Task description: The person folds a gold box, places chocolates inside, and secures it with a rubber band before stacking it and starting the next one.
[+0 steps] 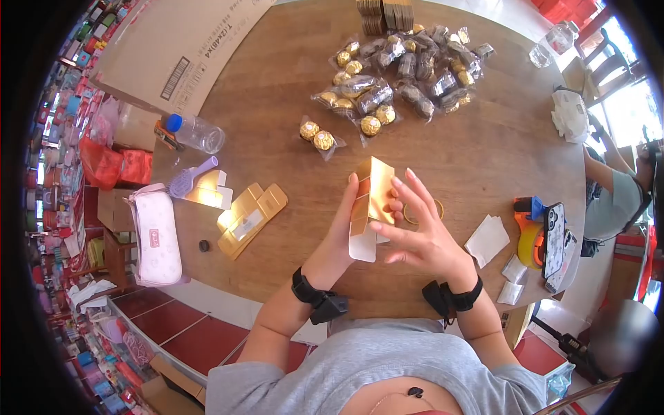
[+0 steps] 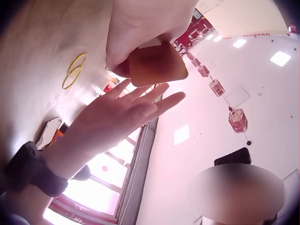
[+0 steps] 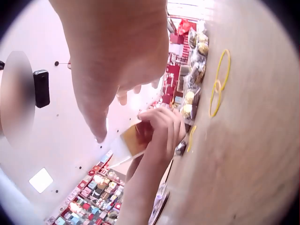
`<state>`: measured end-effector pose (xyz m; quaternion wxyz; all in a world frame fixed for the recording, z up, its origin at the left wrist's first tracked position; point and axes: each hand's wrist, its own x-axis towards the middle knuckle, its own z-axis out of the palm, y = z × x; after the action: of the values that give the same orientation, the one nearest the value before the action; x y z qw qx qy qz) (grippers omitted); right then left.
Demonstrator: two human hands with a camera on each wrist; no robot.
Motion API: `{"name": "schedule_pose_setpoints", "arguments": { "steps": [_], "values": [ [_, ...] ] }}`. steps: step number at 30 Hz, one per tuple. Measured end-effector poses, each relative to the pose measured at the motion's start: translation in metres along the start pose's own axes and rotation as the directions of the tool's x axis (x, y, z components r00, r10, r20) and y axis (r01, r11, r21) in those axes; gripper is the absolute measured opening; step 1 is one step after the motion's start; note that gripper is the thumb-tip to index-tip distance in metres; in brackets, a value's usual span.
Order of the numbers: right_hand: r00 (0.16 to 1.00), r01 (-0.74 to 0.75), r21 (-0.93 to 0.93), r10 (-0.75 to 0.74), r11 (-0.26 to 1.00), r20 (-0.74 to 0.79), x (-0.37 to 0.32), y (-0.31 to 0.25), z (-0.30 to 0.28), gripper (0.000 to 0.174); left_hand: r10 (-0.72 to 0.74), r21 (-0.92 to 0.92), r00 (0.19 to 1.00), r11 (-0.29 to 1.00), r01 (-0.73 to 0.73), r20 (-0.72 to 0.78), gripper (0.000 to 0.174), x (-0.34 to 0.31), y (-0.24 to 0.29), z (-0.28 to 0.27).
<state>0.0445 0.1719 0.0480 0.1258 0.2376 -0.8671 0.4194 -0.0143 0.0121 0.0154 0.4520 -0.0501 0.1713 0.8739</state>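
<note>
A small gold cardboard box (image 1: 380, 190), with a white flap hanging at its near end, is held up over the table by my left hand (image 1: 337, 232). In the right wrist view the fingers and thumb of that left hand (image 3: 164, 131) wrap round the box (image 3: 135, 140). My right hand (image 1: 432, 238) is beside the box with its fingers spread and fairly straight, the tips close to its right side. The left wrist view shows the same spread right hand (image 2: 119, 112) past the box's gold panel (image 2: 157, 65). Yellow rubber bands (image 3: 218, 86) lie on the table under the hands.
Bagged gold-wrapped chocolates (image 1: 370, 124) pile at the far side, by stacked brown cards (image 1: 385, 17). To the left are flattened gold boxes (image 1: 252, 218), a purple brush (image 1: 190, 178), bottle (image 1: 197, 135) and pink pouch (image 1: 155, 235). White papers (image 1: 487, 240), tape (image 1: 531, 242) and a phone (image 1: 553, 238) lie right.
</note>
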Motion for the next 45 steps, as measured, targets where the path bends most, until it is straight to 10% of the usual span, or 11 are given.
{"name": "schedule_pose_setpoints", "arguments": {
  "steps": [4,11,15,20,23,29,35,41,45],
  "values": [
    [0.999,0.054,-0.065,-0.054,0.996,0.010,-0.001,-0.003,0.009,0.039,-0.039,0.155,0.986,0.986,0.065,-0.160,0.061,-0.006,-0.012,0.021],
    [0.978,0.110,-0.070,-0.121,0.991,-0.172,-0.003,-0.003,0.019,0.031,-0.171,-0.190,0.984,0.969,0.161,-0.039,0.060,-0.007,-0.024,0.014],
    [0.946,0.097,-0.082,-0.118,0.992,-0.301,-0.003,0.000,0.027,0.036,-0.076,0.122,0.974,0.987,0.104,-0.215,0.055,-0.016,-0.024,0.038],
    [0.922,0.082,-0.258,-0.172,0.963,-0.347,-0.003,-0.001,0.029,0.034,-0.204,-0.207,0.976,0.954,0.215,0.075,0.051,-0.010,-0.031,0.003],
    [0.918,0.120,-0.242,-0.201,0.963,-0.342,-0.005,-0.001,0.036,0.023,-0.153,0.093,0.948,0.978,0.185,-0.280,0.054,-0.013,-0.024,0.031],
    [0.962,0.159,-0.392,-0.231,0.906,-0.143,0.004,-0.011,0.020,0.027,-0.142,-0.479,0.986,0.862,0.165,0.083,0.050,-0.003,-0.046,-0.014],
    [0.981,0.142,-0.326,-0.177,0.935,-0.080,-0.001,-0.009,0.023,0.035,-0.222,-0.398,0.972,0.887,0.233,0.073,0.056,-0.005,-0.028,-0.010],
    [0.989,0.064,-0.297,-0.101,0.953,-0.110,-0.001,-0.006,0.026,0.041,0.045,0.065,0.988,0.997,-0.036,-0.145,0.059,-0.011,-0.016,-0.012],
    [1.000,0.015,-0.249,-0.017,0.968,-0.003,-0.001,-0.003,0.021,0.043,-0.016,-0.043,1.000,0.999,0.016,-0.006,0.058,-0.006,-0.009,-0.009]
  ]
}}
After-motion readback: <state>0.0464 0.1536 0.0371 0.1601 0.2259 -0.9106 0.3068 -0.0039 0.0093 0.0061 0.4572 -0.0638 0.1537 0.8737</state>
